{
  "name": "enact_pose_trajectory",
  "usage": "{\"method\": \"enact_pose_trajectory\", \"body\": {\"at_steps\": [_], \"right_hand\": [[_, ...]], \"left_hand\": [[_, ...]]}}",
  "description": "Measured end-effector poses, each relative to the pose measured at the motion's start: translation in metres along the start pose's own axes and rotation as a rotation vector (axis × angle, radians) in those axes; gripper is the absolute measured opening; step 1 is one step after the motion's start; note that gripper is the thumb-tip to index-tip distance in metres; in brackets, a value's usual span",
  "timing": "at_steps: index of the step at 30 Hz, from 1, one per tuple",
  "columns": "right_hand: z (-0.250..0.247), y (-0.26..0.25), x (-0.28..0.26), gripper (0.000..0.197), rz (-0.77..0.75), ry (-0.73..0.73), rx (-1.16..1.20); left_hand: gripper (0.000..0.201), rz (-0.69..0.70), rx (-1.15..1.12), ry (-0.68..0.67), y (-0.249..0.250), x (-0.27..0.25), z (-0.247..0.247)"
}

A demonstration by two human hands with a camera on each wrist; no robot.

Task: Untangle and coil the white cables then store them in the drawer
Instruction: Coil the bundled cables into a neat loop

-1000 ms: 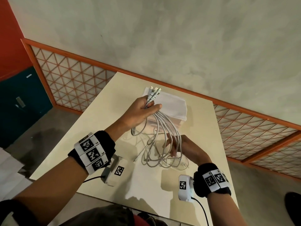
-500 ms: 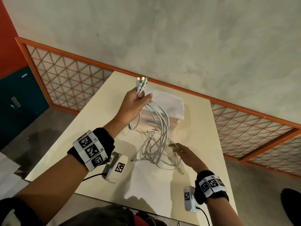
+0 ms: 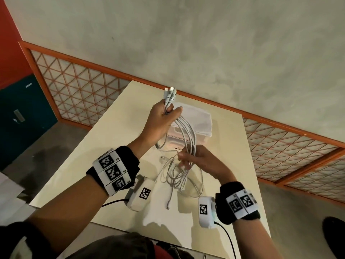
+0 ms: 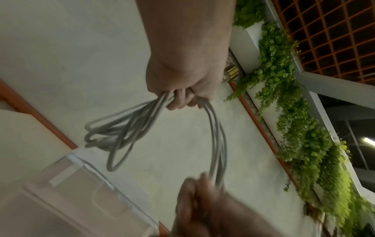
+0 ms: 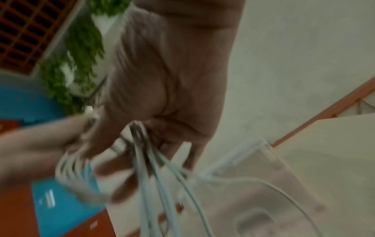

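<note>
Several white cables hang in a bunch from my left hand, which grips them just below their plugs, raised above the table. My right hand holds the same strands lower down, fingers curled round them. Below it the loose ends trail in loops onto the cream table. The left wrist view shows the fist gripping the cables. In the blurred right wrist view, strands run through my right hand. The translucent plastic drawer box stands behind the hands.
The table's far edge meets an orange-framed lattice railing and a grey wall. A free cable end lies near the table's front. Floor drops away left and right of the table.
My right hand has risen from the table and closed round the hanging strands. The left hand stays raised with the plug ends, lifting more cable off the surface.
</note>
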State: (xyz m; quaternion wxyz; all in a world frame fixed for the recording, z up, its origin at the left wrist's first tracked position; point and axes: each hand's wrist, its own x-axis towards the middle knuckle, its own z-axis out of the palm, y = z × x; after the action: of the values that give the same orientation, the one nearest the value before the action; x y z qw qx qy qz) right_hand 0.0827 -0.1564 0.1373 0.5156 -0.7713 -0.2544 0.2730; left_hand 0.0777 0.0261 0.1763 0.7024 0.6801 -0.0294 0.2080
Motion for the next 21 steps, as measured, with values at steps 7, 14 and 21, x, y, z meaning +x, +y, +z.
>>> {"method": "enact_pose_trajectory", "body": {"at_steps": [7, 14, 21], "right_hand": [[-0.007, 0.067, -0.006, 0.027, 0.087, 0.273, -0.085], [-0.032, 0.062, -0.025, 0.026, 0.084, 0.413, -0.045], [-0.049, 0.022, -0.015, 0.055, 0.110, 0.631, -0.257]], "left_hand": [[0.051, -0.047, -0.141, 0.263, -0.012, 0.006, -0.030], [0.043, -0.151, 0.245, 0.432, -0.040, 0.009, -0.062], [0.034, -0.462, 0.897, 0.159, -0.084, -0.009, -0.073]]}}
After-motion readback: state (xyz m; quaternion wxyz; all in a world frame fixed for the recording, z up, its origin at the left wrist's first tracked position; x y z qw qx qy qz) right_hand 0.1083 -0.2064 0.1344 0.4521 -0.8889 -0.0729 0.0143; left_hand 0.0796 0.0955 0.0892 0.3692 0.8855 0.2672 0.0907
